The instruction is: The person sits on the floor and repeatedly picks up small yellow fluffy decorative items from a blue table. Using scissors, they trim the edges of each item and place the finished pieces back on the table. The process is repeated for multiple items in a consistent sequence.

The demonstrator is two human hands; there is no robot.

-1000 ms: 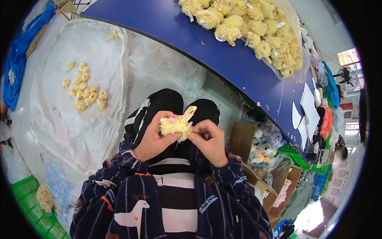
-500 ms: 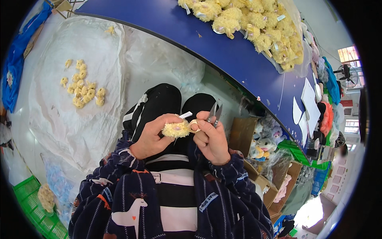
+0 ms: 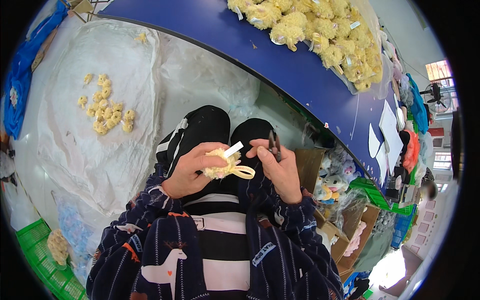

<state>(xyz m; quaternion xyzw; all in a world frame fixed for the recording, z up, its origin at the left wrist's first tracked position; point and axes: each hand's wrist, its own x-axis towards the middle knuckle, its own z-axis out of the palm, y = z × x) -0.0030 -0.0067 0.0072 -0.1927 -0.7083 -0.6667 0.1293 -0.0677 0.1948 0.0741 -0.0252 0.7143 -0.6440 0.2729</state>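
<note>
Above my lap, my left hand point(image 3: 192, 169) grips a small fluffy yellow plush piece point(image 3: 217, 171). A white fabric tag point(image 3: 233, 149) sticks up from it, and a pale yellow ribbon loop point(image 3: 243, 172) hangs free at its right side. My right hand point(image 3: 280, 170), just right of the loop and apart from it, is closed around small dark scissors point(image 3: 274, 144) whose blades point up. The scissors' handles are mostly hidden in the palm.
A blue table point(image 3: 210, 35) crosses ahead, bearing a heap of similar yellow plush pieces point(image 3: 325, 37). On the left, more yellow pieces point(image 3: 106, 112) lie on a white plastic sheet point(image 3: 70, 160). Cardboard boxes point(image 3: 360, 235) and a green crate point(image 3: 375, 192) stand at right.
My right hand has let go of the ribbon loop and moved slightly right with the scissors. The plush piece has turned in my left hand, so tag and loop show more fully.
</note>
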